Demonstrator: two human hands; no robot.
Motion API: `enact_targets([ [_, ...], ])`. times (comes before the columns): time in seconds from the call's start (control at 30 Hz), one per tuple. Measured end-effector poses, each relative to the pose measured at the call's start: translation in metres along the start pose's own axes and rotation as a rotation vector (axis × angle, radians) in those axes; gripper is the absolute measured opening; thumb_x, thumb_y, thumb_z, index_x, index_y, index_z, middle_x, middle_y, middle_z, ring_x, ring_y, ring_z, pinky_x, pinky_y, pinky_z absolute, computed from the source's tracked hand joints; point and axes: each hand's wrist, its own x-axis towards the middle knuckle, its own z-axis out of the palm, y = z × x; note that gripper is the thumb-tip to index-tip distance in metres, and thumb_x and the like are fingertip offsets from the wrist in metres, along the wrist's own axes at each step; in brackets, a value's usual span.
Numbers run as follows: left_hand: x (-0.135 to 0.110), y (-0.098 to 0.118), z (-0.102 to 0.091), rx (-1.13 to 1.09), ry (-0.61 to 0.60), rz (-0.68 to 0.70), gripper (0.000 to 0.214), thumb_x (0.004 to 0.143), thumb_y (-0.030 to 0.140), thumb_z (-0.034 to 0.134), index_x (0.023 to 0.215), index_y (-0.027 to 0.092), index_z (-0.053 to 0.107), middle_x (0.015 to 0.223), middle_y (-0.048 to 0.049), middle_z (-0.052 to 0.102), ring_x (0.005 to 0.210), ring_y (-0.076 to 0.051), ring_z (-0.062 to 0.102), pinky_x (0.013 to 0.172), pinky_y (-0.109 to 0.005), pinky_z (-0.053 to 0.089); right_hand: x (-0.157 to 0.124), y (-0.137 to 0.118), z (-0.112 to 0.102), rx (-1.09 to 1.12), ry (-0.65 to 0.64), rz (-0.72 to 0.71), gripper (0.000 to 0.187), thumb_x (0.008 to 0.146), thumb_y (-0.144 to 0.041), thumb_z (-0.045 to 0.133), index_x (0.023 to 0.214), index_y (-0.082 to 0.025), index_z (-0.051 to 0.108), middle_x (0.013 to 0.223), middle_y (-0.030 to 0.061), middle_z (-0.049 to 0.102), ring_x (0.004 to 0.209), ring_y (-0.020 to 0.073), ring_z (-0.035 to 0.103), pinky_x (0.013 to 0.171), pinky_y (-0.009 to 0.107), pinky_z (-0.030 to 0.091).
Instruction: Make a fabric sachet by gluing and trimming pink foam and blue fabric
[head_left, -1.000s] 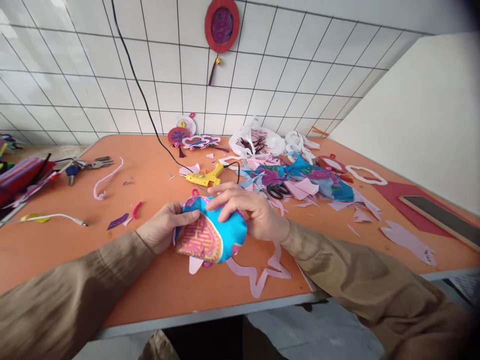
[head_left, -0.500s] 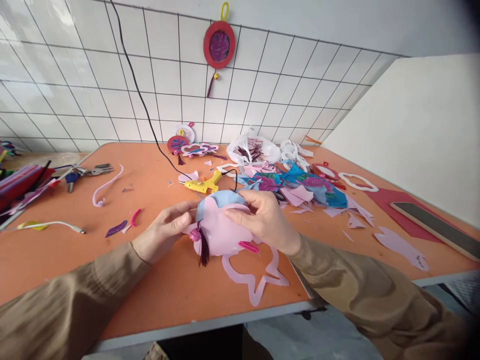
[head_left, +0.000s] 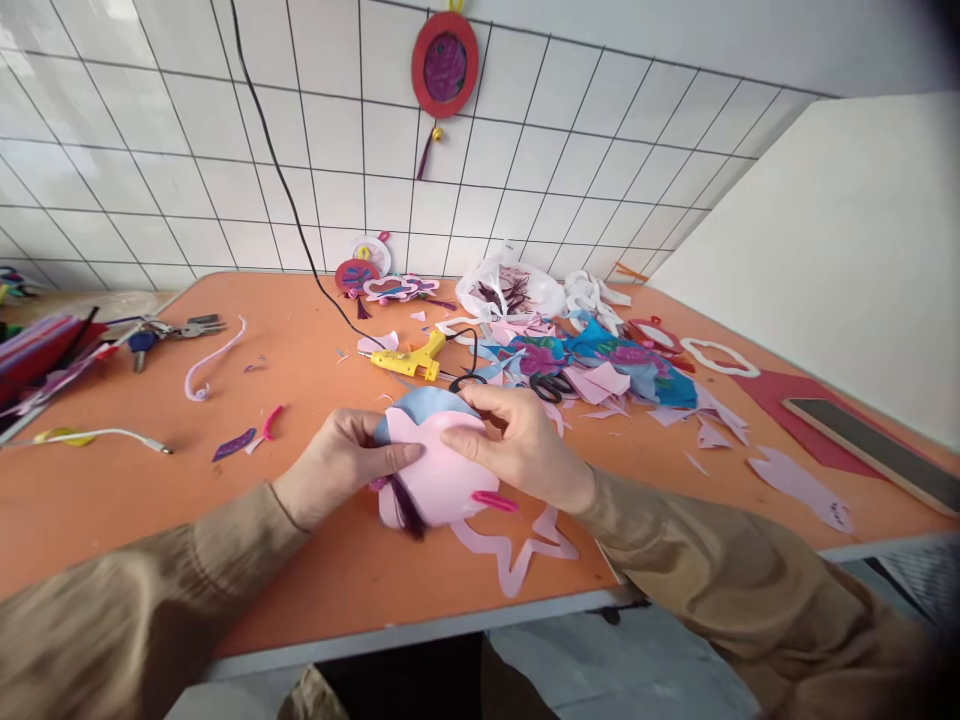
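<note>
Between both hands is a pink paper cutout (head_left: 442, 475) with a light blue piece (head_left: 429, 402) showing behind its upper edge. My left hand (head_left: 334, 465) pinches its left edge, thumb on the pink face. My right hand (head_left: 525, 445) grips the upper right side, thumb in front and fingers behind. A dark purple tassel (head_left: 406, 508) and a pink bell (head_left: 377, 484) hang at the lower left of the cutout. From its lower right sticks a bright pink fuzzy loop (head_left: 493, 501). Below it on the table lies a pink star-like paper outline (head_left: 517, 555).
A yellow glue gun (head_left: 409, 360) with a black cord lies just beyond the hands. Black scissors (head_left: 550, 387) rest by paper and blue fabric scraps (head_left: 600, 350). A phone (head_left: 877, 450) is at the right, keys (head_left: 142, 345) and a white cable (head_left: 112, 435) at the left.
My left hand has moved in, its thumb now pressing on the pink face. The blue piece shifted a little leftward, and the tassel swings, blurred. The camera view tilted slightly down.
</note>
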Motion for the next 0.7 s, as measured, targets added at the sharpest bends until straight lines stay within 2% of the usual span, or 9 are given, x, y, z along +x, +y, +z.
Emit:
enact_targets([
  [0.17,0.001,-0.002,-0.006,-0.057,0.096,0.035,0.029,0.061,0.037,0.083,0.056,0.013,0.069,0.051,0.0014,0.057,0.048,-0.007,0.044,0.048,-0.021,0.036,-0.001,0.002,-0.004,0.127,0.007,0.061,0.014,0.076,-0.028,0.062,0.075,-0.015,0.056,0.067,-0.0021,0.047,0.059,0.0097,0.042,0.052,0.022,0.035],
  [0.27,0.002,-0.004,-0.008,-0.051,0.085,0.013,0.029,0.065,0.04,0.081,0.065,0.012,0.071,0.059,-0.0006,0.062,0.054,-0.01,0.05,0.053,-0.023,0.04,-0.001,0.006,-0.004,0.148,0.01,0.069,0.014,0.078,-0.027,0.06,0.072,-0.015,0.055,0.066,-0.0022,0.047,0.059,0.0092,0.042,0.052,0.022,0.036],
  [0.43,0.0,-0.005,-0.006,-0.072,0.098,-0.008,0.034,0.064,0.04,0.082,0.054,0.012,0.065,0.053,0.0006,0.059,0.049,-0.008,0.046,0.048,-0.022,0.037,-0.001,0.008,-0.004,0.155,-0.002,0.057,0.015,0.08,-0.027,0.06,0.07,-0.015,0.057,0.065,-0.0018,0.05,0.059,0.0097,0.046,0.053,0.022,0.039],
  [0.6,0.0,-0.004,-0.008,-0.071,0.166,-0.009,0.029,0.065,0.038,0.082,0.058,0.013,0.069,0.059,-0.0022,0.065,0.053,-0.012,0.054,0.052,-0.024,0.043,0.004,0.011,-0.011,0.211,0.007,0.079,0.022,0.086,-0.034,0.056,0.076,-0.016,0.062,0.065,0.0007,0.059,0.057,0.0126,0.055,0.053,0.025,0.043],
  [0.7,0.001,-0.004,-0.01,-0.072,0.205,-0.005,0.028,0.064,0.038,0.082,0.059,0.013,0.07,0.058,-0.0029,0.066,0.052,-0.014,0.056,0.05,-0.025,0.043,0.008,0.02,-0.016,0.042,0.001,0.069,0.019,0.087,-0.028,0.055,0.08,-0.015,0.067,0.067,0.0022,0.065,0.059,0.0139,0.058,0.057,0.027,0.044],
])
